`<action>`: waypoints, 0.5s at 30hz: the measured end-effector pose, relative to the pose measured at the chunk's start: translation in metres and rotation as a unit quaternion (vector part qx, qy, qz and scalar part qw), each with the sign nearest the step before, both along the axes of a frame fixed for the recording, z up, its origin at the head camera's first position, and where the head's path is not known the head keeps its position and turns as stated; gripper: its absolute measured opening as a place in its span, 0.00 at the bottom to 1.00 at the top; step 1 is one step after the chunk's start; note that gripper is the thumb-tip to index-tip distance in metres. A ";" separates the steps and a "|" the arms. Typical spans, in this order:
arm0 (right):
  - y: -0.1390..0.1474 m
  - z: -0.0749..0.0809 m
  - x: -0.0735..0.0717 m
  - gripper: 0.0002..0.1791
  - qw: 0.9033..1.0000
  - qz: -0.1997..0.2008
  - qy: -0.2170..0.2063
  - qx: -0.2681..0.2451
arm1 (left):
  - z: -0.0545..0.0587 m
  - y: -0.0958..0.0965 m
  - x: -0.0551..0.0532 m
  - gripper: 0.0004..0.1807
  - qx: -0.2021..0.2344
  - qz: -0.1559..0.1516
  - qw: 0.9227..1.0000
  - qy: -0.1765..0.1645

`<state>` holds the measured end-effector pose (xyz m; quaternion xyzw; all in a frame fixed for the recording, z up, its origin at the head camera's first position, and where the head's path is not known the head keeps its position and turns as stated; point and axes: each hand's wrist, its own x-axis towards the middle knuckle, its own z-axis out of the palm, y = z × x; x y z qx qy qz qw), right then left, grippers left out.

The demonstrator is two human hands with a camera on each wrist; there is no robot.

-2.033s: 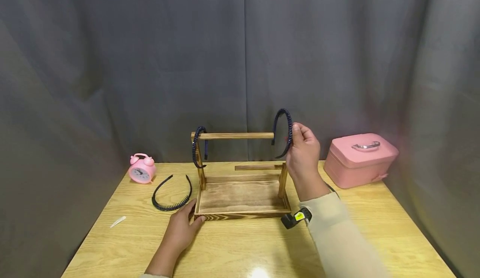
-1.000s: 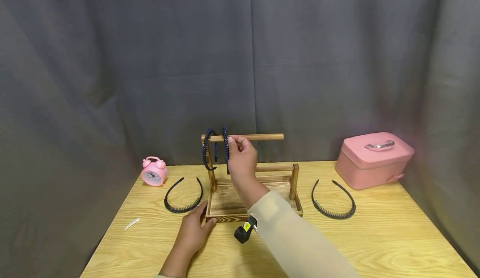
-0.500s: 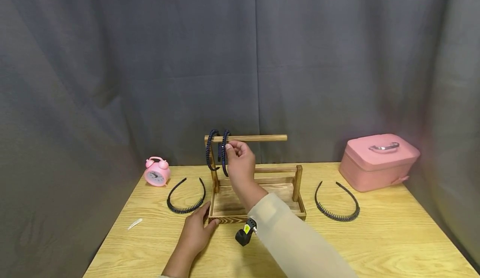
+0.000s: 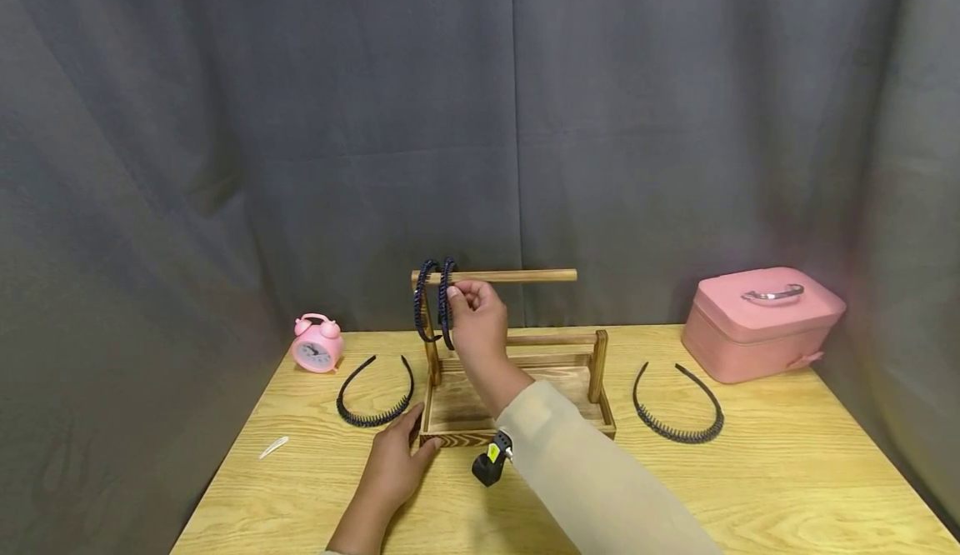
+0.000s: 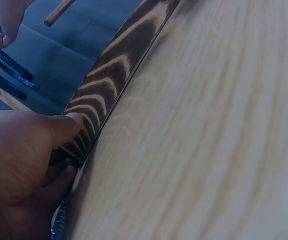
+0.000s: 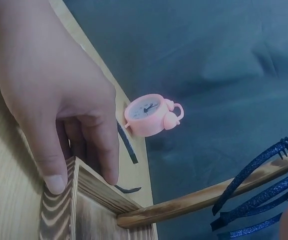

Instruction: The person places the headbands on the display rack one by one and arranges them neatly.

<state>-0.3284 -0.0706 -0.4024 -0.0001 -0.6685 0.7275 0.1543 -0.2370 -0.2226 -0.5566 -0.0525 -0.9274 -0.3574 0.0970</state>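
A wooden stand [image 4: 459, 439] has a tray base and a high rod [image 4: 517, 276] fixed at its left post. Two dark blue toothed headbands hang over that rod near the post, the outer headband [image 4: 446, 309] close beside the inner headband [image 4: 419, 312]. My right hand [image 4: 482, 327] pinches the outer one between thumb and fingers, just below the rod. My left hand [image 4: 392, 457] grips the front left corner of the tray; in the left wrist view its thumb [image 5: 66, 126] lies against the striped front panel [image 5: 109, 82]. The right wrist view shows fingers on both sides of that corner.
A headband [image 4: 372, 420] lies left of the stand, and another headband [image 4: 678, 435] lies to its right. A pink alarm clock [image 4: 317, 348] stands at the back left, a pink case [image 4: 757, 330] at the back right. A white hair clip [image 4: 273, 447] lies at the left.
My right hand has brought the headband from the rod's free right end leftward along it, up beside the inner headband. The left hand keeps its grip on the tray corner.
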 end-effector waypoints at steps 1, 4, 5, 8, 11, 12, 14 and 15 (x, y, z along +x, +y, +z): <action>0.000 0.000 0.000 0.05 1.000 0.001 0.001 0.001 | 0.000 0.000 0.000 0.37 0.001 0.000 1.000 -0.001; 0.000 -0.001 -0.001 0.05 1.000 0.004 0.004 0.004 | 0.000 0.000 0.000 0.37 0.002 0.000 1.000 0.000; 0.000 -0.001 -0.001 0.05 1.000 0.004 0.003 0.008 | 0.000 0.000 0.000 0.37 0.003 0.000 1.000 0.000; 0.001 -0.001 -0.001 0.05 1.000 0.004 0.002 0.014 | 0.000 0.000 0.000 0.37 0.004 0.000 1.000 -0.002; 0.002 -0.001 -0.001 0.05 1.000 0.007 0.000 0.016 | 0.001 0.001 0.000 0.37 0.003 0.000 1.000 -0.003; 0.002 -0.002 -0.001 0.05 1.000 0.008 0.001 0.015 | 0.001 0.001 0.000 0.37 0.003 -0.001 1.000 -0.004; 0.003 -0.002 -0.001 0.05 1.000 0.013 -0.001 0.013 | 0.001 0.001 0.000 0.38 0.003 -0.001 1.000 -0.004; 0.003 -0.002 -0.001 0.05 1.000 0.015 -0.001 0.011 | 0.001 0.001 0.001 0.38 0.003 -0.002 1.000 -0.004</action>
